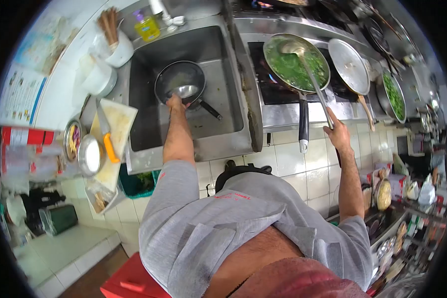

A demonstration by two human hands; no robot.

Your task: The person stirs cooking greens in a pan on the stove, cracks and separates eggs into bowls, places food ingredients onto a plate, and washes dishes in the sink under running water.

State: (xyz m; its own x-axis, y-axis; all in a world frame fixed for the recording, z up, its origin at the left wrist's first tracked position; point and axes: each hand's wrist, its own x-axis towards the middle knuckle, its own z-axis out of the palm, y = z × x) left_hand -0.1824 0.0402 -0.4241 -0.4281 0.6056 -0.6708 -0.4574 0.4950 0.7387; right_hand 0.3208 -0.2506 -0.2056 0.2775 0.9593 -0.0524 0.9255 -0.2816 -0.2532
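Observation:
My left hand [176, 103] reaches into the sink, its fingers closed on the edge of a small shiny metal bowl [187, 91]. That bowl is over a dark round pan [166, 78] with a black handle, which sits in the sink. Whether the bowl touches the pan I cannot tell. In my right hand [338, 134] is the end of a long metal ladle [313, 77]. The ladle's head rests in chopped greens in liquid [289, 62], inside a frying pan [328, 74] on the stove. The frying pan's black handle points toward me.
A lidded pan [349, 64] and a pan of chopped greens [393, 97] stand to the right. Left of the sink [236, 107], an orange-handled knife [109, 139] lies on a cutting board [121, 116], beside a bowl of white contents [91, 156]. A flame shows under the frying pan.

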